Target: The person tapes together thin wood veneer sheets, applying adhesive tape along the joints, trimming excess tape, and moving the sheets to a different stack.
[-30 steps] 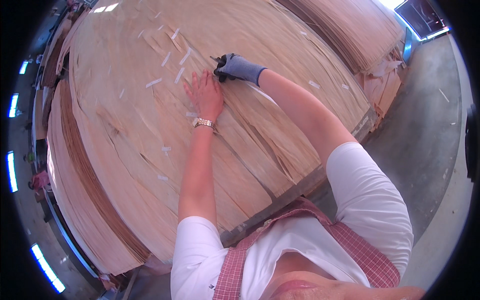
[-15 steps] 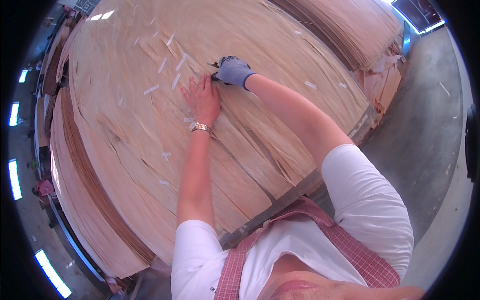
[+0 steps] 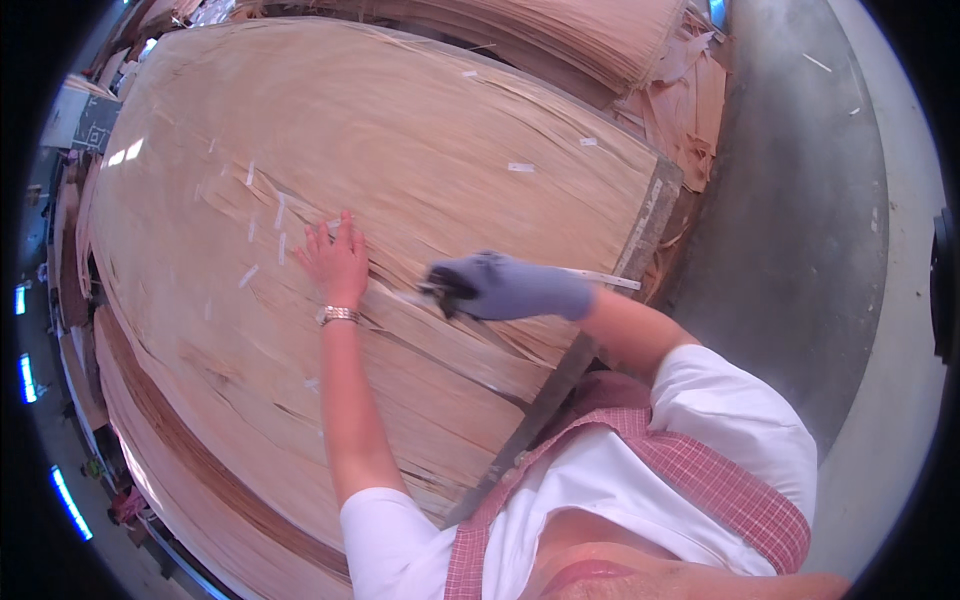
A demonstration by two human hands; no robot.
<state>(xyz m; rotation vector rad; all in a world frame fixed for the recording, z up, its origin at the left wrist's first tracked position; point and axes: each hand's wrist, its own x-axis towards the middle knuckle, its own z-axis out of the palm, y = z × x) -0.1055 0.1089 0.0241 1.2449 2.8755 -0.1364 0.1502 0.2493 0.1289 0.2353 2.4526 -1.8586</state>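
Observation:
My bare left hand (image 3: 338, 265), a watch (image 3: 337, 314) on its wrist, lies with fingers spread on a large, pale wood veneer sheet (image 3: 330, 120). Beside it, to the right, my right hand (image 3: 520, 287) wears a grey-blue glove with dark fingertips. It is closed around a small dark tool (image 3: 440, 288), smeared by motion, so its kind is unclear. Splits and loose veneer strips (image 3: 440, 335) run from between my hands toward the near edge. Short white tape pieces (image 3: 281, 210) dot the sheet beyond my left hand.
A white strip (image 3: 612, 280) shows at the sheet's right edge, behind my right wrist. Another veneer stack (image 3: 560, 40) stands at the far side, with torn scraps (image 3: 690, 110) beside it. More layered veneer (image 3: 190, 460) lies along the left. Grey floor (image 3: 780, 200) stretches along the right.
My right hand has pulled back from beside my left fingers, toward me and to the right, with the tool. My left hand stays flat on the veneer. The whole view has turned.

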